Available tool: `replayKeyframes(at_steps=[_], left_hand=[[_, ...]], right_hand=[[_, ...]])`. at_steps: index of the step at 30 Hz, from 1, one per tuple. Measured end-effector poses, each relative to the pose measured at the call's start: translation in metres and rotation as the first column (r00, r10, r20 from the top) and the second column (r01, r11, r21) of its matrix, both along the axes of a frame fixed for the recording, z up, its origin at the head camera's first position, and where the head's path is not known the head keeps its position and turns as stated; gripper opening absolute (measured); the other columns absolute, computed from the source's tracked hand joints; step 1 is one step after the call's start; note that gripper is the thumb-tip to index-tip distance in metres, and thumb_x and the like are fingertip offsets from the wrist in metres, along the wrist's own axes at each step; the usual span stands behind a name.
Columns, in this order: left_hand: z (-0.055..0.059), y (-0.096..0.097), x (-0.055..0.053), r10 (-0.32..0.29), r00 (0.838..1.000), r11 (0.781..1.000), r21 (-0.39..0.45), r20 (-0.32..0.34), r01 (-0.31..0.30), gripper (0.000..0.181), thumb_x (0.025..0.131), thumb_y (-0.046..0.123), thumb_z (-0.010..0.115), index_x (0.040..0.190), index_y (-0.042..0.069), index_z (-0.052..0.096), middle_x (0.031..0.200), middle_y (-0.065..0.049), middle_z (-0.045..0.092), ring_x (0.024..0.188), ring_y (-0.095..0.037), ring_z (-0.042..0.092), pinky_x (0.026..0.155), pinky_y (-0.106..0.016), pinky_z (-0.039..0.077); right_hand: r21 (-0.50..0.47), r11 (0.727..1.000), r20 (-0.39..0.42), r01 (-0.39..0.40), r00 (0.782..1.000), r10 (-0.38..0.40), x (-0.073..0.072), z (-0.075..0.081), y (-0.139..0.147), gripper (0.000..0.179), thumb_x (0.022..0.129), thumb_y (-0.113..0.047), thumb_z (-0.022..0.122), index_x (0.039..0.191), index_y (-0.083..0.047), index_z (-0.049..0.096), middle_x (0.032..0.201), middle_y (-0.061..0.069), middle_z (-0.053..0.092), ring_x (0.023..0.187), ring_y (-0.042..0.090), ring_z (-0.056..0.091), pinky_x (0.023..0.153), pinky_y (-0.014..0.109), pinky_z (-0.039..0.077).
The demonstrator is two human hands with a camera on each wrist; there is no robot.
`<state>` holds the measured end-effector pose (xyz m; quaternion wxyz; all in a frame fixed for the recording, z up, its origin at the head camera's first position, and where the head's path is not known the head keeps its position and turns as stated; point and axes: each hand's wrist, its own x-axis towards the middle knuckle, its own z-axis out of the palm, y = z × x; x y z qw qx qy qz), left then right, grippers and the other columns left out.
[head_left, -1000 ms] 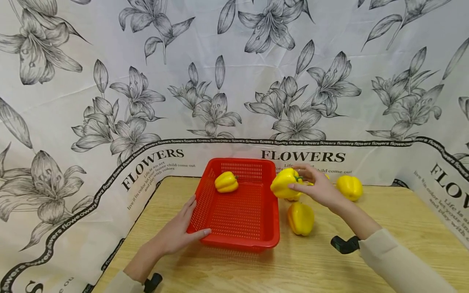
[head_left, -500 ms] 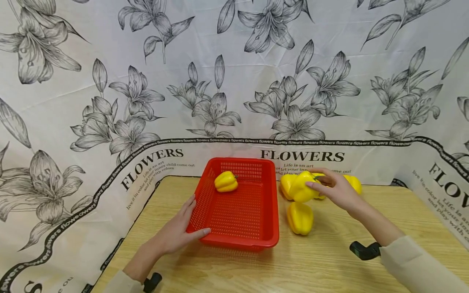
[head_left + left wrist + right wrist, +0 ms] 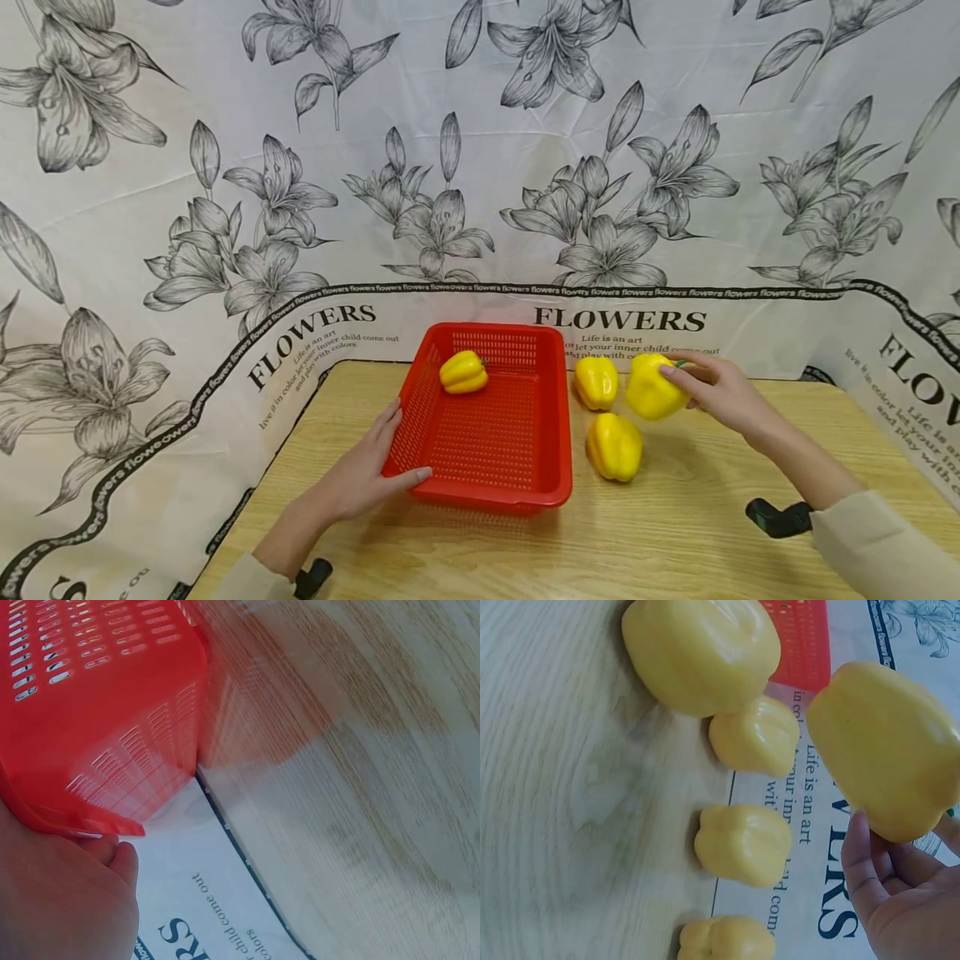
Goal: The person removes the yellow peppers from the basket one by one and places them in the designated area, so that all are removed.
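Note:
In the head view a red perforated basket [image 3: 487,421] stands on the table, one yellow bell pepper [image 3: 463,372] inside at its far left. My left hand [image 3: 360,475] holds the basket's near left corner, thumb on the rim and fingers along the outer side. In my right hand [image 3: 720,392] is another yellow bell pepper [image 3: 654,388], gripped at its stem end to the right of the basket. A bell pepper [image 3: 615,447] sits nearer me, and one [image 3: 596,383] stands beside the basket. Two farther peppers, one pepper [image 3: 742,844] and another pepper [image 3: 727,941], show in the right wrist view.
The wooden table [image 3: 675,533] extends to the right and front of the basket. Behind it hangs a white cloth [image 3: 465,167] printed with flowers and lettering, its lower edge meeting the table's back.
My right hand has moved right, away from the basket, with the bell pepper in it. The pepper beside the basket has come into full view. My left hand and the basket have stayed put.

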<state>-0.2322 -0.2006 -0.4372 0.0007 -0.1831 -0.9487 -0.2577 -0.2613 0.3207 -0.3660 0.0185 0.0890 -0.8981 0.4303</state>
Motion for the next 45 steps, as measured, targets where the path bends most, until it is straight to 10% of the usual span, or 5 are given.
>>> replayKeyframes(at_steps=[21,37,45], left_hand=[[0.001,0.000,-0.001,-0.005,1.000,1.000,0.006,0.001,0.005,0.111,0.087,0.077,0.059,0.166,0.014,0.012,0.173,0.004,0.003,0.152,-0.032,0.027,0.117,-0.055,0.035],[0.000,0.000,-0.001,0.002,1.000,1.000,0.011,-0.003,-0.002,0.109,0.089,0.072,0.062,0.166,0.014,0.011,0.173,0.000,0.005,0.152,-0.034,0.028,0.116,-0.057,0.035],[-0.001,0.002,0.000,0.004,1.000,1.000,0.014,0.003,-0.004,0.107,0.090,0.068,0.064,0.166,0.014,0.011,0.173,0.002,0.004,0.152,-0.034,0.028,0.117,-0.056,0.034]], right_hand=[[0.071,0.995,0.154,-0.066,0.987,0.055,-0.002,-0.041,0.036,0.062,0.104,-0.042,0.058,0.150,-0.001,0.047,0.148,0.033,0.047,0.127,0.046,0.055,0.081,0.040,0.056],[0.033,0.982,0.279,-0.187,0.945,0.171,-0.007,-0.061,0.054,0.061,0.107,-0.036,0.054,0.147,0.009,0.045,0.141,0.031,0.054,0.118,0.034,0.060,0.085,0.039,0.056],[0.039,0.989,0.240,-0.143,0.962,0.130,-0.012,-0.068,0.057,0.063,0.107,-0.038,0.054,0.141,0.015,0.050,0.138,0.031,0.057,0.115,0.028,0.062,0.085,0.038,0.058]])
